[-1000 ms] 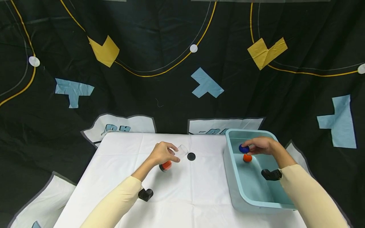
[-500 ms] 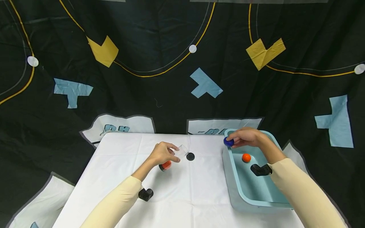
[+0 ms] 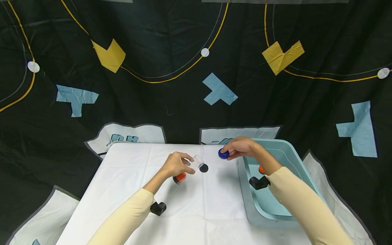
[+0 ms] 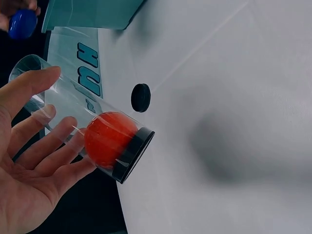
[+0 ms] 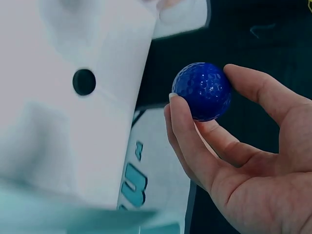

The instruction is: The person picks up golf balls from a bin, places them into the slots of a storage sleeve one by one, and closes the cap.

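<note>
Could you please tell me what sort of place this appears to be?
Probably a staged recording or test area: a black cloth backdrop bearing blue and yellow patches hangs behind a white-covered table, and a small black device juts from each sleeve.

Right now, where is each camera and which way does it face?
Head: head-worn, facing forward and down at table and bin; left hand, right hand, sleeves show.
Left wrist: worn there, facing clear tube holding orange ball; left hand, part of right hand show.
Right wrist: worn there, facing blue ball; right hand shows.
Both wrist views share the black disc.
</note>
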`<state>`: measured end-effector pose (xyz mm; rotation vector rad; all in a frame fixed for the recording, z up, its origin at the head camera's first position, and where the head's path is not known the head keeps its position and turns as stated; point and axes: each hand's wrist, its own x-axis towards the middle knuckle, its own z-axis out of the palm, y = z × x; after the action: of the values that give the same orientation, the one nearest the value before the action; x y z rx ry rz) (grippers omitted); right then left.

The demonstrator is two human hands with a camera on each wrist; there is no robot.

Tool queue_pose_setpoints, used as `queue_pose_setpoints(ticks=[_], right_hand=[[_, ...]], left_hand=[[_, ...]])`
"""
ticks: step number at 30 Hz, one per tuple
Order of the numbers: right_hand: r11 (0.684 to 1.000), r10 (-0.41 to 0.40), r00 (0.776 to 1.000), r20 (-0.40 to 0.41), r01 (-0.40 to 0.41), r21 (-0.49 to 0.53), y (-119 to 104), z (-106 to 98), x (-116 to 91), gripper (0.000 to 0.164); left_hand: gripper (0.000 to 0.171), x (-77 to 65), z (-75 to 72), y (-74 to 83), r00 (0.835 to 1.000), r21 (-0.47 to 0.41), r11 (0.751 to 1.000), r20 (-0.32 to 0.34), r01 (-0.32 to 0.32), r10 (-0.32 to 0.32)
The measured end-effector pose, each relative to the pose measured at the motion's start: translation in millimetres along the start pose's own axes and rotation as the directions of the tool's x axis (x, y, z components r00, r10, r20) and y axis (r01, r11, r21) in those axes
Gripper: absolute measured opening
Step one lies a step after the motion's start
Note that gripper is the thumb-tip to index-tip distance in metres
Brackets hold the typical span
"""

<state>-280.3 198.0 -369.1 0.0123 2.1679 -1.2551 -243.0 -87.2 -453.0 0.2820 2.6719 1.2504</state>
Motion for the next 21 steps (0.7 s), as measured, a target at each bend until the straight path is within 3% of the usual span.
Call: queue_pose_setpoints(ticks=[5,11,21], right_hand=[[0.999,-0.035,0.999,0.006,0.035,0.025,-8.3,20.3,8.2,0.043],[0.999,-0.022,1.0,0.017,0.021,0.048,-15.1,40.9,19.8,0.038],[1.0,-0.011,1.0,0.006,0.011,0.027,-19.5,58.0,26.6,0.037]], left_hand=[[0.041,0.6,2.9,4.2,1.0,0.003,1.0,0.001,-0.012,0.012],[0.04,0.3,4.1,5.7,1.0,0.009,1.0,-0.003,-0.021,0.021],[0.039,2.1,3.4,5.9,1.0,0.015,1.0,-0.006,-0.022,0.022]])
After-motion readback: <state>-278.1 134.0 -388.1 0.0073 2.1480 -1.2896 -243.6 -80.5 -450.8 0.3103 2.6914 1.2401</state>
